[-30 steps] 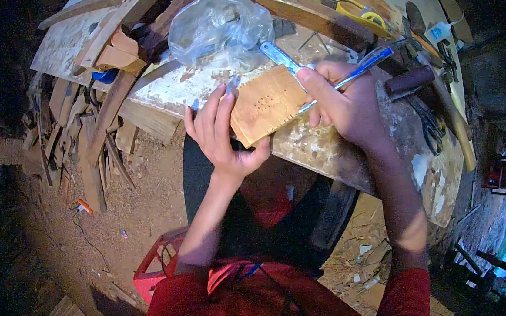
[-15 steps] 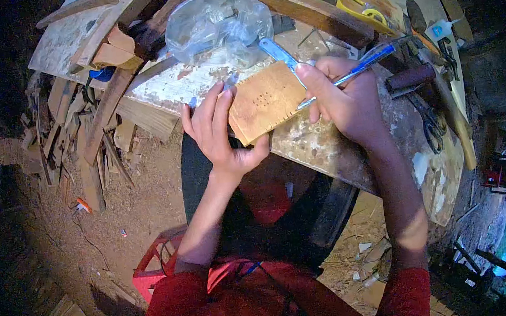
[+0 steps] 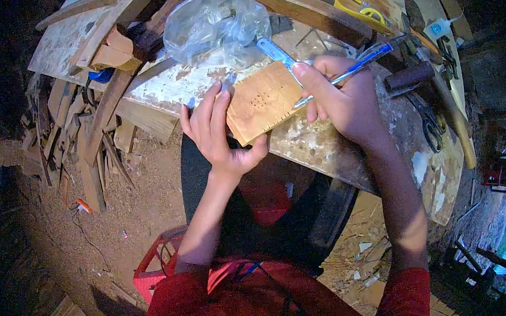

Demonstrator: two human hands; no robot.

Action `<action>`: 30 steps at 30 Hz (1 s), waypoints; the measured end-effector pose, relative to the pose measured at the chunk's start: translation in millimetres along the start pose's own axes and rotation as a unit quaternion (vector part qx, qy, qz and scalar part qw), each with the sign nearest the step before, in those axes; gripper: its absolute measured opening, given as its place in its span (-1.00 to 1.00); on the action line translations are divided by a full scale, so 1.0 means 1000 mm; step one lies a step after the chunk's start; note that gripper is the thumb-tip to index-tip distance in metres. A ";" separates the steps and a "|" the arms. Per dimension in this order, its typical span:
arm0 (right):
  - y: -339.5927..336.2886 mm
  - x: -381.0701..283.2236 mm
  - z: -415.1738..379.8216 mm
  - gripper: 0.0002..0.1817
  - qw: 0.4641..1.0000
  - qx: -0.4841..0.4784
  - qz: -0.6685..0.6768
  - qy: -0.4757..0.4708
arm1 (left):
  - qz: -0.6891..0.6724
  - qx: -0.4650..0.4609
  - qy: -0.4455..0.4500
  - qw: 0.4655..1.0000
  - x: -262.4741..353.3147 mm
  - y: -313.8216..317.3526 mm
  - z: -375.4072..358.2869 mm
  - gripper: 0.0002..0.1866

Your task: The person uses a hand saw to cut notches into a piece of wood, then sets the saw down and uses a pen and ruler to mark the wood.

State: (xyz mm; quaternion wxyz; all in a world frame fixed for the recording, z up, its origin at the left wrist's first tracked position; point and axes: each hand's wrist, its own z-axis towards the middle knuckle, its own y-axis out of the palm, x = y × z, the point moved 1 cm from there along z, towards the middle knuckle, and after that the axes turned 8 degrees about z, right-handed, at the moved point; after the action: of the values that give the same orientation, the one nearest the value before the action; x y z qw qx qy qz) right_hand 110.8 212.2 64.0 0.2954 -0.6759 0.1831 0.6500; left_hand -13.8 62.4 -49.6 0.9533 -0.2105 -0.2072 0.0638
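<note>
Paint-spattered and cluttered, the desk point(image 3: 337, 144) carries the work near its front edge, with dirt floor and scrap timber off at nine o'clock. A small wooden block point(image 3: 260, 102) lies flat there, a cluster of tiny holes on its face. The left hand point(image 3: 217, 134) clamps it, fingers spread over the nine o'clock edge and thumb hooked under the near corner. The right hand point(image 3: 344, 97) is closed around a blue-handled pointed tool point(image 3: 348, 72) (a pen or an awl, I cannot tell which), held pencil-fashion with its tip at the block's three o'clock edge. I judge the step to be marking or pricking the face; the next stroke calls for a steady block and a carefully placed tip. A crumpled plastic bag point(image 3: 216, 24) sits at twelve o'clock.
</note>
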 end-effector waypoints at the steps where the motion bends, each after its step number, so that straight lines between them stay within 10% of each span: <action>1: 0.000 0.000 0.000 -0.61 1.000 0.000 -0.002 0.001 | 0.001 0.001 0.000 1.000 0.000 0.000 0.000 -0.23; 30: 0.000 -0.002 0.000 -0.61 1.000 -0.019 -0.003 -0.007 | 0.007 0.006 0.004 1.000 0.000 0.000 0.001 -0.23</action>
State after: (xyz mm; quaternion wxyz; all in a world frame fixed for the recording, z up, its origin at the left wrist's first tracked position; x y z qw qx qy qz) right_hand 110.7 211.9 66.0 0.2854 -0.6775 0.1666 0.6571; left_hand -14.1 62.4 -49.1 0.9548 -0.2069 -0.2011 0.0710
